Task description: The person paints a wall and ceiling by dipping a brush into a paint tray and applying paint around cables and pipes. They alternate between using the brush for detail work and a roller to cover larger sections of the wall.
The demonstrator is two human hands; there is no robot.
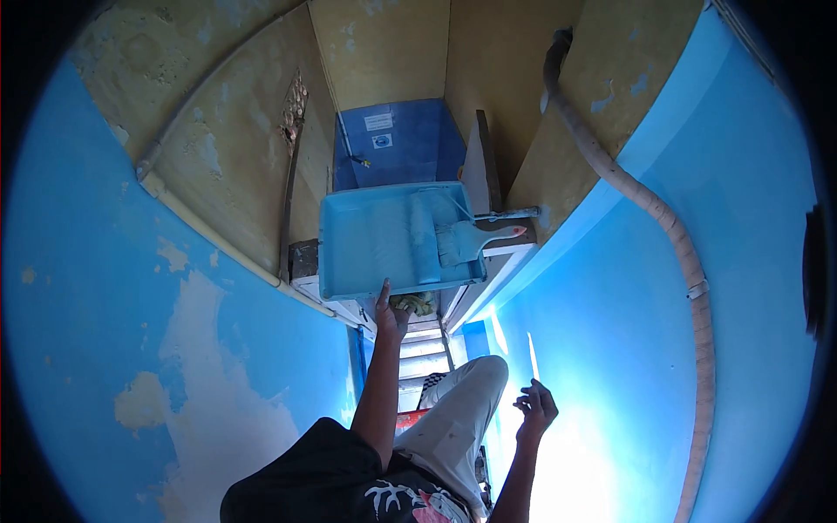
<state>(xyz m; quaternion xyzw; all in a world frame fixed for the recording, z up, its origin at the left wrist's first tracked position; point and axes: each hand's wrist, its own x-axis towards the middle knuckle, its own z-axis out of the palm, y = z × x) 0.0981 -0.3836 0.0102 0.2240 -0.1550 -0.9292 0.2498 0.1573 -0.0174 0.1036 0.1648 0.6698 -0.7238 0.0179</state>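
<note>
A blue paint tray (353,283) is at the centre, with light blue paint in it. Inside it lie a paint roller (425,240) and a paint-covered brush (462,242), whose handle sticks out past the right edge. My left hand (392,315) is at the tray's near edge, its thumb up against the rim, and a yellowish-green cloth (417,303) is bunched at its fingers. To the lower right, my right hand (536,406) is raised away from the tray with its fingers partly bent and apart, holding nothing visible.
Blue walls with peeling patches (209,366) stand on both sides. A thick wrapped pipe (649,205) runs down the right wall, a thin pipe (227,237) along the left. Steps (423,357) show below the tray. A wooden board (486,161) stands behind it.
</note>
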